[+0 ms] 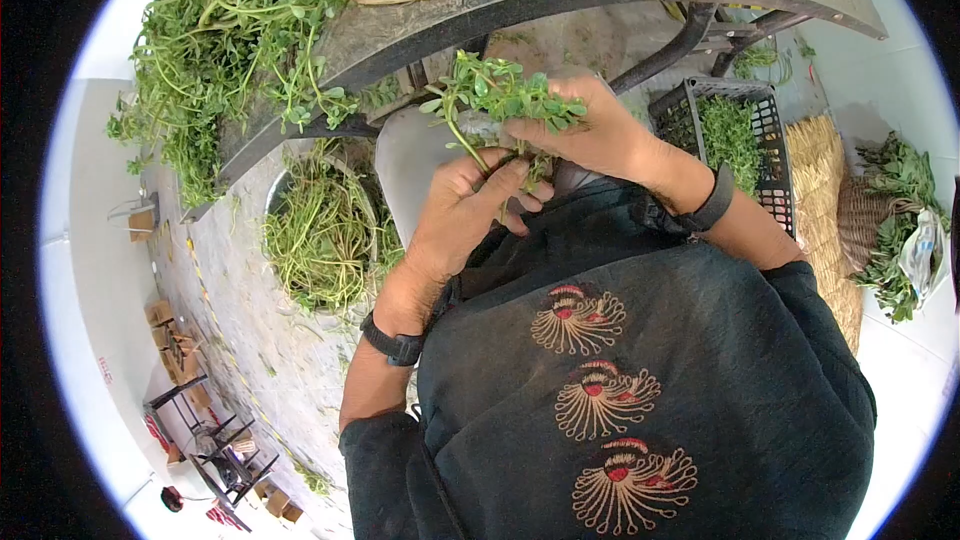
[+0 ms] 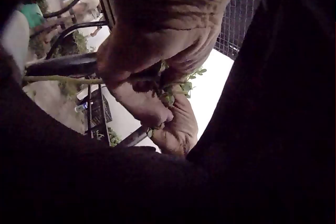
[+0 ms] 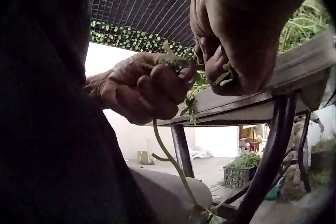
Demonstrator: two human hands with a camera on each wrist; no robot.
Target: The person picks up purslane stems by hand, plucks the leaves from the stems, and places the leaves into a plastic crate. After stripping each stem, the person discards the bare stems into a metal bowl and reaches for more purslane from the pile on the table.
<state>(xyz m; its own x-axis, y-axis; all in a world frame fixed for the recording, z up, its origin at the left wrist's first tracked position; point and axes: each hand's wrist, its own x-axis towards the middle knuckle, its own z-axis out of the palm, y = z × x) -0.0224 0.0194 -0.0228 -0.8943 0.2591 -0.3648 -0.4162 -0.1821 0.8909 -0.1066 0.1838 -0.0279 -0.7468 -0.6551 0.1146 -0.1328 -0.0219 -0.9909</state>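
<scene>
- Left hand (image 1: 462,208): I see it just in front of the chest, fingers curled round the lower stems of a bunch of leafy greens (image 1: 500,95). In the right wrist view the same hand (image 3: 142,90) is clenched on the stems, and one long stem (image 3: 170,161) hangs down from the fist.
- Right hand (image 1: 590,125): it rests on top of the bunch from the right side, fingers bent over the leaves and pinching them. In the right wrist view the fingertips (image 3: 226,69) nip a small sprig between them.
- Bunch of leafy greens: it is held between both hands, above the lap and just on the near side of the table edge (image 1: 520,0). The leafy head points toward the table; the stems run down into the left hand.
- Left wrist view: both hands are close together, dim and partly shaded; small leaves (image 2: 181,85) show between the fingers. I cannot tell finer finger placement there.
- Far left: a large loose pile of greens (image 1: 230,30) lies on the table and spills over its edge.
- Left, below the table: a round basin of stems (image 1: 320,230) sits on the floor.
- Right: a black plastic crate (image 1: 765,130) holds more greens, with a straw mat (image 1: 825,200) just beside it.
- Far right: another heap of greens (image 1: 895,210) lies on the floor.
- Each wrist carries a dark band (image 1: 395,345).
</scene>
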